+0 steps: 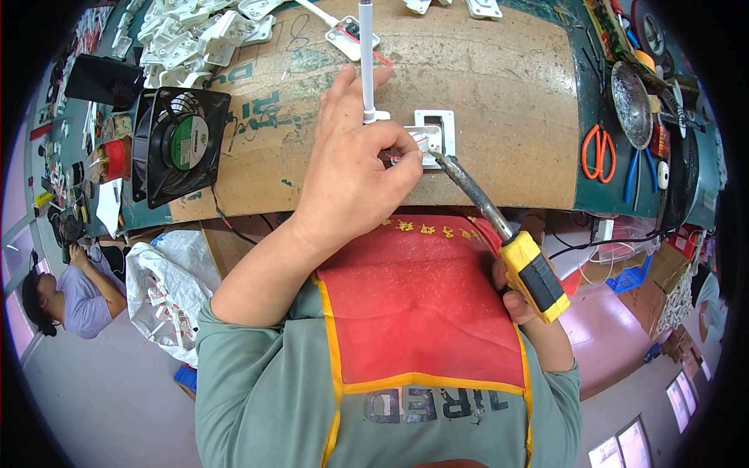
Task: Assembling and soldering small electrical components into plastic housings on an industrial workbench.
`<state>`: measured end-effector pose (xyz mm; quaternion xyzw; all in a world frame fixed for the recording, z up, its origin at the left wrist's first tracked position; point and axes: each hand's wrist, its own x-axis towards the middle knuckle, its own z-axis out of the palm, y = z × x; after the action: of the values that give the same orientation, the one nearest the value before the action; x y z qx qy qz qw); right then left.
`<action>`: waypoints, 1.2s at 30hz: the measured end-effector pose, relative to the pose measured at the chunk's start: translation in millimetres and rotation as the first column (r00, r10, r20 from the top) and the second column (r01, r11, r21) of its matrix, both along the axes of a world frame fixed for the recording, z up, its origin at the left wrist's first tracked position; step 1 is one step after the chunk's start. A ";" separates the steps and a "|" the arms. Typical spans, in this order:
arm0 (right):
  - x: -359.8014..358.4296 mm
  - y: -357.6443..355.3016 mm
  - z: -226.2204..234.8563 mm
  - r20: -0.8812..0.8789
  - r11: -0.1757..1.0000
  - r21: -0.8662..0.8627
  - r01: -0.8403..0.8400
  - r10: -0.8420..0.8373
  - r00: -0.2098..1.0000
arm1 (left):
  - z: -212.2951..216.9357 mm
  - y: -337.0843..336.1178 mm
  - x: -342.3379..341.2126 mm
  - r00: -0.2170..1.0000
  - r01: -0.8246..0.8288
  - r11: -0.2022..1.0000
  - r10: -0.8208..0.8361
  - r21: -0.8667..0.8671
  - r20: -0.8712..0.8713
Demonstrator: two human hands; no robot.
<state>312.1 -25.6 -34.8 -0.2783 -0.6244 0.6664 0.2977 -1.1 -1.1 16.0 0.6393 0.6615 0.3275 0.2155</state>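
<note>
Centrally, just above mid-frame, the left hand (pixel 355 168) rests on a sheet of brown cardboard (pixel 499 101) that covers the workbench. Its fingers (pixel 402 144) are curled and pinched together on thin red and white wires (pixel 402 156) at the near edge of a small white plastic housing (pixel 435 134). The housing lies flat on the cardboard, touching the fingertips. A white tube (pixel 366 58) rises upright just beside the hand, towards the upper edge of the frame.

At lower right, the right hand (pixel 519 300) is wrapped around the yellow-and-black handle of a soldering iron (pixel 499 226); much of the hand is hidden behind the handle, but the grip appears closed. The iron's dark shaft slants up and to the left, with its tip at the lower right corner of the housing, close to the pinched wires.

The step in hand is judged to be the joining of a wire to a contact on the housing. The next move calls for a steady tip, wires held unmoving, and fingertips kept clear of the hot shaft.

A heap of similar white parts (pixel 191 35) lies at upper left, a black fan (pixel 181 144) at left, and orange-handled scissors (pixel 599 152) at right.
</note>
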 end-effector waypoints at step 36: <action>74.2 105.1 46.2 0.033 0.586 0.110 0.803 -0.809 0.586 | 12.5 2.0 7.2 1.000 -0.015 0.994 0.016 -0.111 0.013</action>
<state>386.3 79.5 11.4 -0.5444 -0.4690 0.4209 0.5536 6.1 0.8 28.4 0.6189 0.6821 0.2965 0.2525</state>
